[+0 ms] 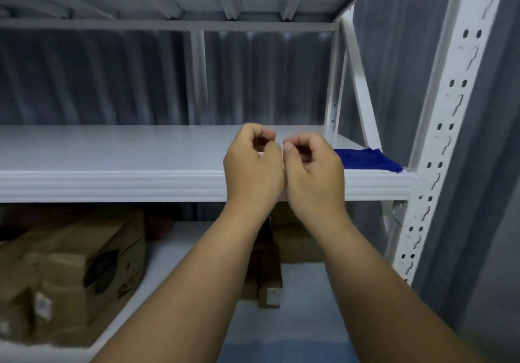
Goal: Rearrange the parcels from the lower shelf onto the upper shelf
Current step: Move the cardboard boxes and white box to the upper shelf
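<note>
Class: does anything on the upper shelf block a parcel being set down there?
Almost nothing visible does. The upper shelf is bare apart from a blue cloth at its right end. The parcels sit on the lower shelf.

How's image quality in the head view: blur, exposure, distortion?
Head view: the brown cardboard parcels on the white metal lower shelf are dim and smeared; the white metal upper shelf and both hands, left and right, are evenly lit and sharper; the white perforated upright leans from wide-angle distortion; no glare.
</note>
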